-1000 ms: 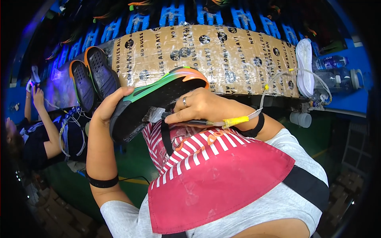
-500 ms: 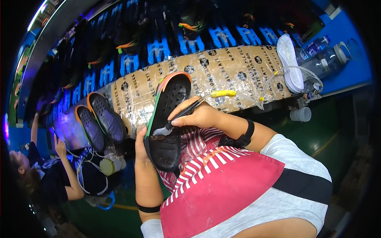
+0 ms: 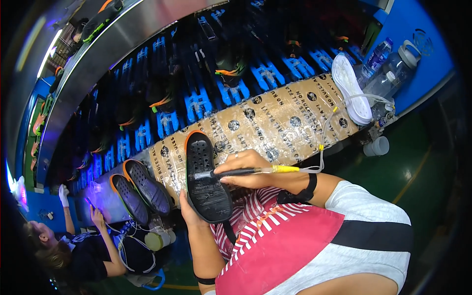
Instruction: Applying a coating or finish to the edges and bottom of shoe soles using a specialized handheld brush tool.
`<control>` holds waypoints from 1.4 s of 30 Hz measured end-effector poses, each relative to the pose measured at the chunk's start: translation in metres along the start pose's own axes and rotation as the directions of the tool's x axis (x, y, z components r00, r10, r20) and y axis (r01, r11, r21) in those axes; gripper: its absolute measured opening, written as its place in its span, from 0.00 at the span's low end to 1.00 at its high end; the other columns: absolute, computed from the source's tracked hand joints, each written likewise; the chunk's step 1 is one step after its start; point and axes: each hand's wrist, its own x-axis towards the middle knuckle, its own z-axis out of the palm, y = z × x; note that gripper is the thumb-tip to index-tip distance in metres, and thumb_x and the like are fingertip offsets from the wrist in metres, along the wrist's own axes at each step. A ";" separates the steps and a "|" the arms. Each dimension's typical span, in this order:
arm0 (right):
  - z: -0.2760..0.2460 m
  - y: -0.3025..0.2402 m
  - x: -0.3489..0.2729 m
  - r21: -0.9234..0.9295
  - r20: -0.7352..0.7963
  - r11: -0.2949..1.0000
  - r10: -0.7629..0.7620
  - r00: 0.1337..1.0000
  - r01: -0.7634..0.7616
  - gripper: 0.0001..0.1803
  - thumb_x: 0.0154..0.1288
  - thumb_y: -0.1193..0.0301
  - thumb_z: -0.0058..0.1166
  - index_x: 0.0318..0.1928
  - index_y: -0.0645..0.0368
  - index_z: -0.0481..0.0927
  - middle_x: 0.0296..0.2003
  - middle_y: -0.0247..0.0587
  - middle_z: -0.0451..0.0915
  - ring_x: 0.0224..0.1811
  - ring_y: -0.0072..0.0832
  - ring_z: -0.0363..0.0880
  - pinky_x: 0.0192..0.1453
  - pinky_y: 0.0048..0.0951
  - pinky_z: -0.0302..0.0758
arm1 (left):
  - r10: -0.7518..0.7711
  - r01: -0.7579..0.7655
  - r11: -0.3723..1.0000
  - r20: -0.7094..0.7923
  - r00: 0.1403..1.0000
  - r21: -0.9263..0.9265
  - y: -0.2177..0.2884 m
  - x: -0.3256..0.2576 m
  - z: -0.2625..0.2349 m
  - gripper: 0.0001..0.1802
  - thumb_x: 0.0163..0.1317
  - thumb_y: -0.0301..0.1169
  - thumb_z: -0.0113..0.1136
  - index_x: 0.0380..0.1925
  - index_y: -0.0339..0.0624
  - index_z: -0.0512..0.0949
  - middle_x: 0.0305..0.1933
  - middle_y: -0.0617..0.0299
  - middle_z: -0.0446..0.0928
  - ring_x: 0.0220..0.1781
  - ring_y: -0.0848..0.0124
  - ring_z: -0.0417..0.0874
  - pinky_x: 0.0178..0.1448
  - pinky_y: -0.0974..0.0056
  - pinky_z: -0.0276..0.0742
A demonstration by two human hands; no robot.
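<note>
While my right hand (image 3: 250,161) pinches a black-handled brush (image 3: 242,172) between thumb and fingers, its bristles touch the middle of a black shoe sole (image 3: 210,199), dotted with holes and edged orange at the far end. My left hand (image 3: 191,211) grips that sole's lower left side, its fingers mostly hidden, in front of my red apron (image 3: 280,241). A clear tube (image 3: 310,170) trails right from the brush. Beyond lies cardboard (image 3: 275,135); leftward, two similar dark soles (image 3: 156,196); rightward, a white sole (image 3: 350,86) beside bottles (image 3: 388,73). Far left is a co-worker (image 3: 88,258).
</note>
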 end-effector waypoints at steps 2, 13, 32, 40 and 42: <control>-0.007 0.003 0.001 0.003 -0.080 0.998 0.057 0.995 -0.057 0.12 0.50 0.73 0.60 0.37 0.58 0.81 0.26 0.43 0.79 0.26 0.31 0.78 0.30 0.26 0.72 | 0.160 -0.151 0.986 -0.145 0.976 0.068 0.004 0.000 -0.003 0.32 0.65 0.50 0.29 0.59 0.37 0.60 0.54 0.50 0.69 0.54 0.58 0.72 0.58 0.56 0.67; -0.023 0.023 -0.005 -0.035 -0.150 0.969 0.237 0.960 -0.245 0.12 0.50 0.71 0.60 0.38 0.59 0.81 0.29 0.44 0.81 0.30 0.30 0.80 0.36 0.26 0.73 | 0.836 -0.684 0.422 0.036 0.547 0.595 0.025 -0.018 0.006 0.44 0.57 0.36 0.56 0.66 0.46 0.40 0.58 0.50 0.59 0.57 0.60 0.66 0.53 0.59 0.71; -0.050 0.016 0.012 0.046 -0.181 0.918 0.396 0.900 -0.394 0.12 0.51 0.72 0.60 0.38 0.60 0.81 0.28 0.43 0.80 0.29 0.27 0.78 0.34 0.25 0.72 | 0.986 -0.785 -0.119 -0.023 -0.167 0.608 0.264 -0.018 0.120 0.29 0.58 0.46 0.53 0.53 0.36 0.66 0.52 0.54 0.69 0.50 0.61 0.73 0.46 0.56 0.76; -0.046 0.013 0.005 0.053 -0.193 0.950 0.311 0.931 -0.307 0.13 0.51 0.71 0.60 0.39 0.61 0.81 0.31 0.44 0.80 0.32 0.27 0.79 0.38 0.24 0.73 | 0.843 -0.707 0.262 0.200 0.499 0.657 0.309 0.076 0.179 0.37 0.60 0.44 0.53 0.64 0.45 0.50 0.59 0.53 0.62 0.60 0.59 0.65 0.58 0.55 0.60; -0.051 0.012 0.002 0.085 -0.203 0.922 0.388 0.899 -0.379 0.13 0.51 0.71 0.60 0.39 0.61 0.80 0.31 0.44 0.81 0.32 0.26 0.79 0.38 0.24 0.73 | 0.794 -0.671 0.251 0.247 0.555 0.698 0.270 0.065 0.181 0.33 0.59 0.42 0.54 0.62 0.46 0.56 0.56 0.56 0.66 0.56 0.66 0.67 0.56 0.58 0.61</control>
